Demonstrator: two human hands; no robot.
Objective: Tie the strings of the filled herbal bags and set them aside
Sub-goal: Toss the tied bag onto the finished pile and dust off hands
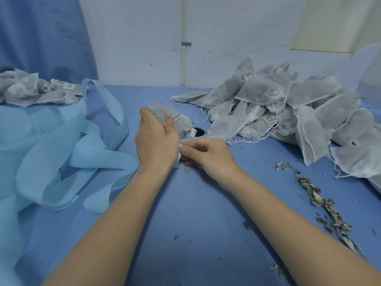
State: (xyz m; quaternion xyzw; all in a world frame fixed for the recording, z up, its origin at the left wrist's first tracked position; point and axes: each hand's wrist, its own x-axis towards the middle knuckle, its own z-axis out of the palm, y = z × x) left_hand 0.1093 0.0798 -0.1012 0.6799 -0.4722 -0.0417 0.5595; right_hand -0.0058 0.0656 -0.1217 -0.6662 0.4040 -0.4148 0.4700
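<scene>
My left hand (pixel 155 139) grips a filled grey-white herbal bag (pixel 165 113) just above the blue table, thumb pressed at its gathered neck. My right hand (pixel 208 152) sits right beside it and pinches a small white label (pixel 179 155) at the edge of a light-blue roll (pixel 199 134). A large heap of filled bags with loose white strings (pixel 288 106) lies at the right. A smaller pile of bags (pixel 31 89), some with labels, lies at the far left.
Long light-blue backing strips (pixel 61 151) sprawl over the left of the table. Dried herb crumbs (pixel 321 201) trail along the right front. A white wall with a pipe (pixel 183 48) stands behind; a blue curtain (pixel 41 34) hangs at the back left.
</scene>
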